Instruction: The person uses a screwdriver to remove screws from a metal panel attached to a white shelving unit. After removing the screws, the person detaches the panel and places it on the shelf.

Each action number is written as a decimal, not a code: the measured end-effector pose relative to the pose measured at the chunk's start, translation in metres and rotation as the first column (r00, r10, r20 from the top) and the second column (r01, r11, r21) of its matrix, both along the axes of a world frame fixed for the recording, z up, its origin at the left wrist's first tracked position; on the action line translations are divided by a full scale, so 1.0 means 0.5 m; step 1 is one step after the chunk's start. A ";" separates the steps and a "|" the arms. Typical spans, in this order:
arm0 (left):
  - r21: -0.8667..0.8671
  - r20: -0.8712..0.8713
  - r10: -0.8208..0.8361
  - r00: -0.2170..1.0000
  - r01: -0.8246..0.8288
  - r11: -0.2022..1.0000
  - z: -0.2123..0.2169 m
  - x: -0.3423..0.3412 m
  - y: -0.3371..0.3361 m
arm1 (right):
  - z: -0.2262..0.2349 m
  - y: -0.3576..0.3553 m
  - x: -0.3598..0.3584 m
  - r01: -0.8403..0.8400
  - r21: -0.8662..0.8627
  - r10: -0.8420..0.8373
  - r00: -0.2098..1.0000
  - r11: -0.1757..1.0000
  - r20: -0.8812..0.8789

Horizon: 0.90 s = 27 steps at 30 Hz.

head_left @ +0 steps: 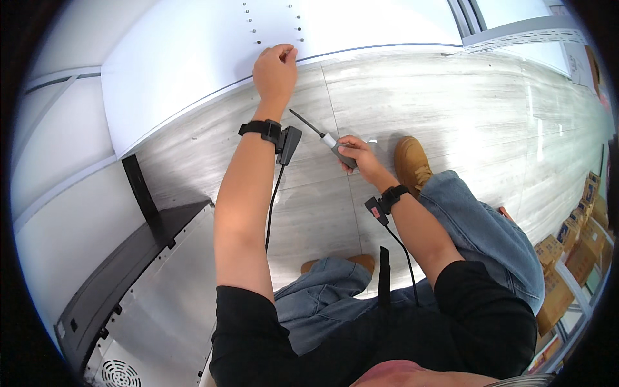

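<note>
My right hand (361, 158) is wrapped round the grey handle of a screwdriver (328, 139), low in front of me. The screwdriver's dark shaft slants up and left, its tip apart from anything. Over the near edge of the white tabletop (193, 58), my left hand (276, 72) is closed, thumb and fingertips together. Whatever it pinches, if anything, is too small or hidden to make out. Just beyond it stand two rows of small dark screws (259, 42), several in each row, upright on the white surface.
A black-and-silver metal cabinet (151, 284) with a round vent stands at the lower left. Cardboard boxes (554, 300) sit on shelving at the far right. Black cables (275, 200) run from both wrist straps. A light wood-look floor (451, 109) lies below.
</note>
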<state>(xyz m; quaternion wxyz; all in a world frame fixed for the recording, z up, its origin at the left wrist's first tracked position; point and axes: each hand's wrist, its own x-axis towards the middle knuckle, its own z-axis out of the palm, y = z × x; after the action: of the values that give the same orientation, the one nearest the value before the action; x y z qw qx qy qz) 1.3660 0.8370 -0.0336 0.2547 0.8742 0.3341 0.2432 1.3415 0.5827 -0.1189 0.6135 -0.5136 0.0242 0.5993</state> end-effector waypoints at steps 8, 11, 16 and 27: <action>-0.033 -0.090 0.070 0.993 -0.073 0.997 -0.001 0.020 -0.005 | 0.021 0.005 0.005 -0.029 -0.038 0.030 0.999 0.999 0.026; -0.074 -0.048 0.043 0.998 -0.047 0.996 -0.010 0.011 -0.001 | 0.018 0.004 -0.002 -0.029 -0.046 0.029 1.000 0.999 0.009; -0.327 0.195 0.091 0.977 -0.023 0.945 -0.016 -0.069 0.020 | 0.013 0.022 -0.017 -0.103 -0.016 0.103 0.995 0.995 0.017; -0.920 -0.095 0.791 0.604 -0.356 0.162 -0.101 -0.533 -0.080 | 0.065 0.124 -0.164 -0.466 -0.130 0.483 0.861 0.875 0.160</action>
<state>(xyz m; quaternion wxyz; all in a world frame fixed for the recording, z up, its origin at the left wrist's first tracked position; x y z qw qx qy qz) 1.0996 0.7969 -0.0843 0.6124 0.3270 0.6587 0.2900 1.2594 0.6445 -0.0866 0.4237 -0.5837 -0.1348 0.6794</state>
